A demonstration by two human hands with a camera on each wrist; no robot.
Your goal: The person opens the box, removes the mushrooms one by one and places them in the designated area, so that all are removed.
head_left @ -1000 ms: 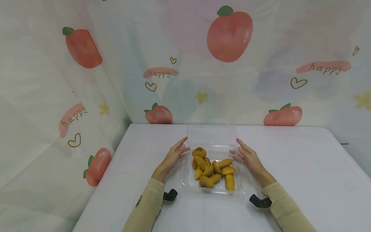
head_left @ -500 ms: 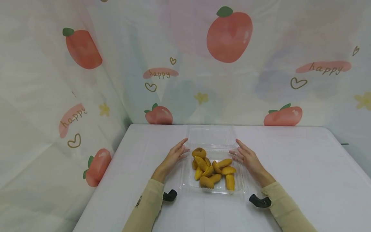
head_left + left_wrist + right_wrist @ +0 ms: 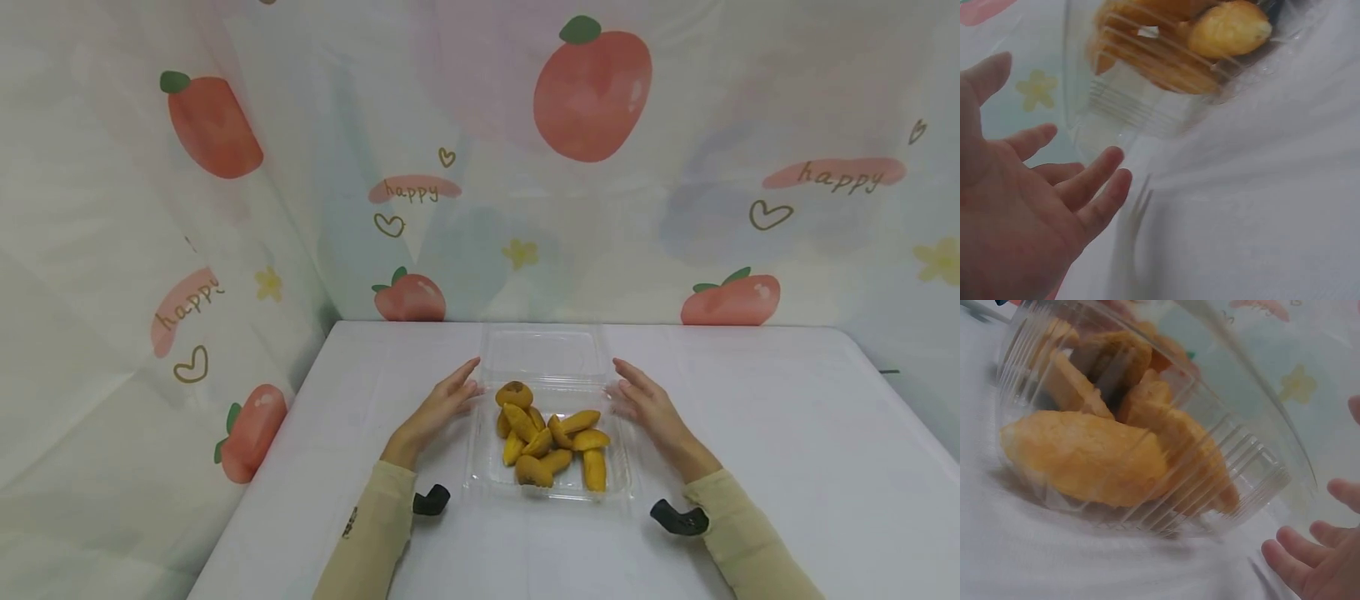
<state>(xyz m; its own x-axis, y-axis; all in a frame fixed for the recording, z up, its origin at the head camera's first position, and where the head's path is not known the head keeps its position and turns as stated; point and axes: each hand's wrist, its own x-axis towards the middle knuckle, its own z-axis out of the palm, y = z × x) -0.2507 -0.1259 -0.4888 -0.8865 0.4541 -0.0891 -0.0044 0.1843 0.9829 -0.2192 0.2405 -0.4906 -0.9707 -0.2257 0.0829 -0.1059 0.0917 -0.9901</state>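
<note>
A clear plastic clamshell box (image 3: 489,468) sits on the table with its lid (image 3: 540,352) folded back toward the wall. In it lie several yellow-brown mushroom-shaped pieces (image 3: 535,472), some with a cap and a thick stem. My left hand (image 3: 435,410) is at the box's left side, fingers extended and spread, holding nothing. On the opposite side, my right hand (image 3: 660,414) has its fingers loosely extended and grips nothing. In the left wrist view a gap shows between the fingertips and the ribbed box wall (image 3: 1129,109). The right wrist view shows fingers (image 3: 1294,547) apart from the box too.
A white cloth covers the table (image 3: 757,433). Behind it hangs a printed curtain (image 3: 480,108) with peaches and hearts, which continues along the left side. Black curved pieces (image 3: 678,518) stick out by both sleeves.
Both hands have drawn slightly outward from the box, the left one to the left and the right one to the right. The box and its contents stay in place.
</note>
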